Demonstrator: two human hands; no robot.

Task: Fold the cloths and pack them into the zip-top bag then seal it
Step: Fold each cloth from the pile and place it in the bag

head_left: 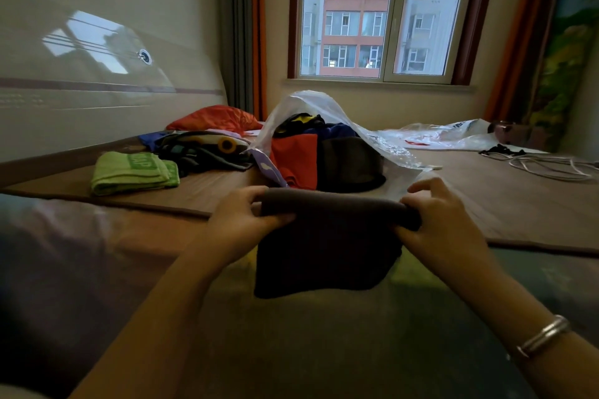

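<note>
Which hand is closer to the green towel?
Left. The left hand grips the dark cloth on the side of the green towel; the right hand grips the cloth's far end, farther away.

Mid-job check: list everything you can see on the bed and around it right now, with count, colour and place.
dark cloth: one, dark grey, folded, held up near the camera
zip-top bag: one, clear, open, centre of bed, holding red, blue and grey cloths
green towel: one, folded, left on bed
loose cloth pile: mixed colours, behind the towel
red pillow: one, far left of bed
plastic sheet: one, clear, far right of bed
cable: white, coiled, right
window: one, back wall
bracelet: silver, right wrist
left hand: grips the cloth's left end
right hand: grips its right end
</note>
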